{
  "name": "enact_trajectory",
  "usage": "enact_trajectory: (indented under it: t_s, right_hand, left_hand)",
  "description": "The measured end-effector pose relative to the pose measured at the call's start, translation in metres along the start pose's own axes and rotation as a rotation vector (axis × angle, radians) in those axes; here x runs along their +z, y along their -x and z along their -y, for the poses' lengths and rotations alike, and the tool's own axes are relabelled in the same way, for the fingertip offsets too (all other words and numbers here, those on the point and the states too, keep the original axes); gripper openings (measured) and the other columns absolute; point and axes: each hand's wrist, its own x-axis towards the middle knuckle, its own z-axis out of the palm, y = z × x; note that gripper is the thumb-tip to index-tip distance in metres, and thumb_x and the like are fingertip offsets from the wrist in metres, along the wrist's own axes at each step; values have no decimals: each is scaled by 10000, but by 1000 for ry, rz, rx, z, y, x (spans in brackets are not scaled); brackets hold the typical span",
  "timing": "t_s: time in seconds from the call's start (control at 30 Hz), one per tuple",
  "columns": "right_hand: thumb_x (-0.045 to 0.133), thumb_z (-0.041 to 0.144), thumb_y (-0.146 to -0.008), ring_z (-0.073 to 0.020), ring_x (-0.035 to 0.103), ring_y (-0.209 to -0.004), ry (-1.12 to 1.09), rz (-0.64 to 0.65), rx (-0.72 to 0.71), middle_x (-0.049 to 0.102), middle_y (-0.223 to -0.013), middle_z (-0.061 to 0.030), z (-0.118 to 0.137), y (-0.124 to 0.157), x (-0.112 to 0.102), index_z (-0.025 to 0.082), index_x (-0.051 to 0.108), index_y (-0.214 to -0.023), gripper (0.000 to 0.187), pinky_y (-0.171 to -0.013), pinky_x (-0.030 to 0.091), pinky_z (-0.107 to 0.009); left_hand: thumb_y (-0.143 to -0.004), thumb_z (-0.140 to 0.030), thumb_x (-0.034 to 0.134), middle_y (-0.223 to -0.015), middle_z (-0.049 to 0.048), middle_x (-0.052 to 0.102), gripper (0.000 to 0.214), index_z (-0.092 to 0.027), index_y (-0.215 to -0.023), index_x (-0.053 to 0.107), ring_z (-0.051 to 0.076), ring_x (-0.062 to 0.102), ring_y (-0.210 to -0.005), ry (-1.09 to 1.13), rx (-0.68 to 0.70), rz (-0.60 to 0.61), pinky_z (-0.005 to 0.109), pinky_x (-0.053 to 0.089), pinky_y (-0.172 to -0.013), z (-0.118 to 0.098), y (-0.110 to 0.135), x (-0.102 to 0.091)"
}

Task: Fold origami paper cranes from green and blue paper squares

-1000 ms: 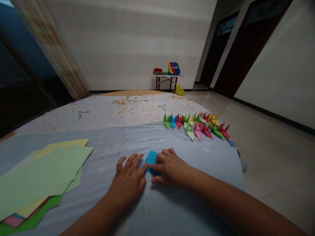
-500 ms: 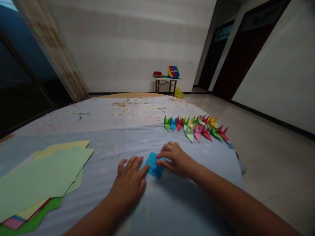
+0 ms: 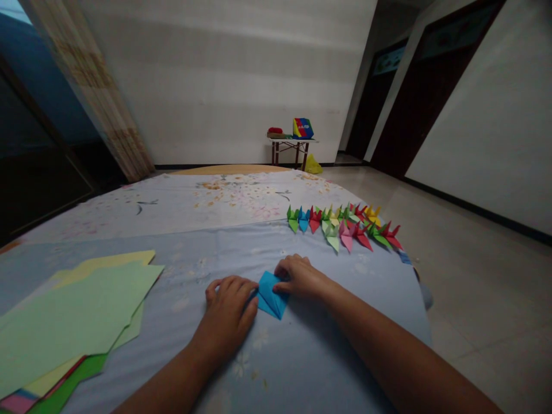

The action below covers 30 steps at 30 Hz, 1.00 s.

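Note:
A small piece of blue folded paper (image 3: pixel 271 303) lies on the cloth-covered table between my hands, with diagonal creases and a point towards me. My right hand (image 3: pixel 297 276) is closed on its upper right edge, thumb in front and fingers behind. My left hand (image 3: pixel 230 305) rests low on the cloth, fingers stretched and thumb apart, the index fingertip touching the paper's left corner. Part of the paper's right side is hidden by my right fingers.
Several folded paper cranes (image 3: pixel 345 230) in many colours stand at the table's right edge. A stack of coloured paper sheets (image 3: pixel 81 310) lies on the left. Beyond the blue tablecloth (image 3: pixel 207 247), a small side table (image 3: pixel 295 141) stands by the wall.
My right fingers have come down and closed on the paper's right edge. My left index finger has drawn back from the paper's face to its left corner.

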Motion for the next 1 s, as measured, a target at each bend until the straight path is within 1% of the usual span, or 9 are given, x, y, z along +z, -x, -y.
enact_trajectory:
  t_s: [0.2,0.33,0.47,0.57,0.63,0.77,0.9,1.0]
  right_hand:
    - [713,360,-670,-182,503,-874,-102,21,-49,614,-898,-36,-2,0,4,181,615,-921,324,-785,337,-316]
    - [716,338,-664,-167,505,-835,-167,18,-76,605,-863,-16,0,2,4,184,602,-914,314,-765,350,-303]
    - [717,288,-666,-139,531,-781,-278,5,-98,606,-836,4,-2,1,9,194,591,-995,365,-729,376,-268]
    - [705,258,-684,-132,552,-779,-330,-21,-125,619,-862,-3,-5,-1,14,197,587,-1076,414,-718,393,-252]
    - [684,257,-706,-130,561,-768,-329,-19,-136,627,-860,-10,-8,-2,15,191,614,-1062,368,-709,402,-246]
    - [663,265,-722,-120,560,-712,-324,4,-151,631,-785,-2,-13,-4,16,181,658,-1004,294,-664,407,-228]
    - [660,258,-712,-114,564,-688,-385,53,-124,640,-760,11,-19,-7,17,189,661,-987,283,-630,403,-215]
    - [642,281,-728,-115,573,-689,-403,63,-104,653,-758,9,-21,-8,16,187,672,-933,227,-644,402,-221]
  left_hand:
    - [-866,-302,440,-1110,67,609,286,-222,-1125,531,239,490,-1080,46,-74,-30,488,240,-952,3,-3,7]
    - [-841,-321,484,-1103,64,618,317,-223,-1139,528,244,502,-1070,69,-111,-40,476,265,-943,5,-5,10]
    - [-803,-300,532,-1042,49,641,362,-221,-1156,523,239,534,-1020,108,-152,-50,459,288,-930,5,-7,11]
    - [-790,-267,541,-995,33,652,382,-229,-1169,512,227,549,-988,156,-191,-60,458,286,-932,4,-8,11]
    - [-781,-255,548,-974,24,655,394,-235,-1172,508,224,552,-983,194,-228,-61,461,283,-935,3,-10,11]
    - [-761,-250,564,-952,21,660,406,-227,-1164,522,228,558,-980,255,-290,-48,464,284,-941,-1,-15,8]
    - [-759,-255,564,-951,26,665,390,-216,-1146,545,228,564,-979,285,-306,-38,452,289,-938,-4,-19,7]
    - [-761,-280,567,-926,25,672,353,-209,-1106,579,230,573,-957,275,-302,-14,450,289,-927,-4,-22,8]
